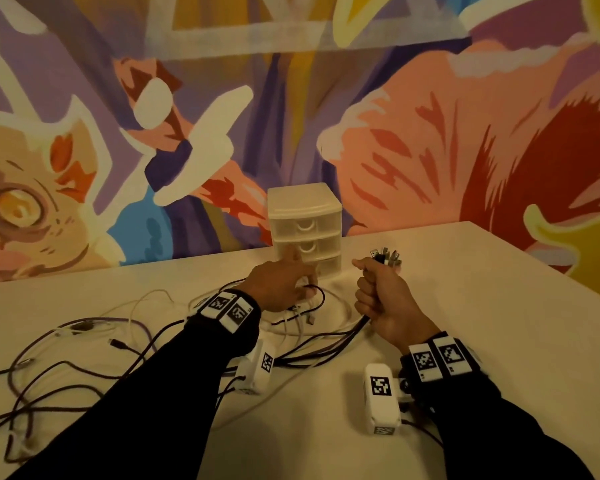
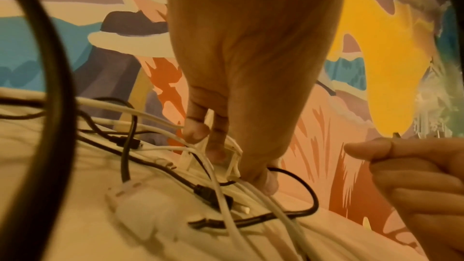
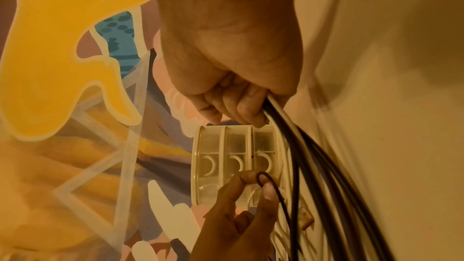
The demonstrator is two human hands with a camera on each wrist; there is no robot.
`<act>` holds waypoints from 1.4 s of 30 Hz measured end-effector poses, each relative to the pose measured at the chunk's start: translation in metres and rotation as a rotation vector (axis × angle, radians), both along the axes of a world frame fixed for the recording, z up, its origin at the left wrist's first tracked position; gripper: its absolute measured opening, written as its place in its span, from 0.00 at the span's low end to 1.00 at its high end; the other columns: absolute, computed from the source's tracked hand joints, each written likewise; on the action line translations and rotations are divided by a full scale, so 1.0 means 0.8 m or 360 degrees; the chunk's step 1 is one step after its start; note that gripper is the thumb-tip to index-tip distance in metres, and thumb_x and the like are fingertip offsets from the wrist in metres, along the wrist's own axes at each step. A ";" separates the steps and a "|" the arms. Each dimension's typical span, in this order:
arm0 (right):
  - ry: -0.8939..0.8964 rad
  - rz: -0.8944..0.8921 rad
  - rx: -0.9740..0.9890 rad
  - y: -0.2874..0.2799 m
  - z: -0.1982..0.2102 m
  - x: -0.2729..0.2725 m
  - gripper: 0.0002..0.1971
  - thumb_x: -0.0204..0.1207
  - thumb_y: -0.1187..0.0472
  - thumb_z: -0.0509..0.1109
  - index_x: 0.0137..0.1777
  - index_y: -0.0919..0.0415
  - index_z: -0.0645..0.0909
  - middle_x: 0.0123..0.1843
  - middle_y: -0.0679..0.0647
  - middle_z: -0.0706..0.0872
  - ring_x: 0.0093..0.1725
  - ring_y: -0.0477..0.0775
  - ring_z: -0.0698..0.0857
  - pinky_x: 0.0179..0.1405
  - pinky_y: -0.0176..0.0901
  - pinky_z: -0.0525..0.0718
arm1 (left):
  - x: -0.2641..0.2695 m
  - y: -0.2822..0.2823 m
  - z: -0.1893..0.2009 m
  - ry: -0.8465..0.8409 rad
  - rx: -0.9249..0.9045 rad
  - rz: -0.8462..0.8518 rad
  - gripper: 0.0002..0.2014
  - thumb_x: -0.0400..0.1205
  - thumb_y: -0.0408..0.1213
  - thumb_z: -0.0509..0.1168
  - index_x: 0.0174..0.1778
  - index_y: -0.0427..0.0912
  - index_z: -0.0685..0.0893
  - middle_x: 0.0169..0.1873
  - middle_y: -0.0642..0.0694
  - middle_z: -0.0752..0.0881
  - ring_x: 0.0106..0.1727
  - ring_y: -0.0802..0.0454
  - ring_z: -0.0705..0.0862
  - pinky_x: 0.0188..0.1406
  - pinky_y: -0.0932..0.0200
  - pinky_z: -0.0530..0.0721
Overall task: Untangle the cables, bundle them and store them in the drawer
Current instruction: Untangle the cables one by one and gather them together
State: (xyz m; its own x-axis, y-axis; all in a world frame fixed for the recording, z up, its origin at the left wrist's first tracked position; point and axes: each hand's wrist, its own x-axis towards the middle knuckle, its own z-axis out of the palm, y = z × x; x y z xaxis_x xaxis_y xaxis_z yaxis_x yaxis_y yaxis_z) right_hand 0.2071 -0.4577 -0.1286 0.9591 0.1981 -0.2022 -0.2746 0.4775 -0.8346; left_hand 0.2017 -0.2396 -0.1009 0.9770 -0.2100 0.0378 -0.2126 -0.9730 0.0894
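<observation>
The right hand (image 1: 381, 299) is clenched around a bunch of cables (image 3: 296, 146), their plugs (image 1: 385, 256) sticking up above the fist. The left hand (image 1: 281, 284) reaches to the drawer unit's (image 1: 303, 223) bottom drawer, fingers (image 2: 198, 132) touching loose cables; its exact grip is hard to make out. More cables (image 1: 84, 344) sprawl across the surface (image 1: 482, 289) to the left.

Black and white cables (image 1: 84, 344) sprawl tangled from 9 o'clock to centre; several gathered ends (image 1: 385, 258) stand upright at 1 o'clock. The translucent three-drawer unit (image 1: 303, 223) at 12 o'clock stands closed.
</observation>
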 end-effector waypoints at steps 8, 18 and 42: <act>-0.0019 0.0028 -0.0045 0.002 -0.003 0.001 0.26 0.85 0.61 0.73 0.30 0.47 0.62 0.24 0.47 0.57 0.20 0.47 0.54 0.19 0.41 0.52 | -0.002 0.012 0.012 -0.0585 -0.0010 0.0100 0.16 0.85 0.47 0.75 0.68 0.60 0.84 0.69 0.47 0.80 0.60 0.41 0.89 0.53 0.45 0.87; -0.0140 0.0180 -0.0090 0.029 0.002 0.001 0.29 0.88 0.52 0.74 0.28 0.48 0.63 0.26 0.49 0.55 0.21 0.47 0.53 0.21 0.43 0.50 | -0.023 0.012 0.006 -0.0357 -0.1758 0.0047 0.13 0.93 0.40 0.67 0.73 0.50 0.89 0.48 0.51 0.93 0.32 0.54 0.83 0.37 0.66 0.83; -0.0302 -0.0139 -0.0107 0.067 -0.002 0.014 0.14 0.85 0.56 0.77 0.64 0.64 0.92 0.27 0.47 0.61 0.23 0.46 0.58 0.21 0.41 0.58 | -0.045 0.008 -0.042 0.0068 -0.2155 0.0206 0.11 0.90 0.46 0.71 0.60 0.46 0.94 0.47 0.55 0.97 0.26 0.53 0.79 0.22 0.68 0.75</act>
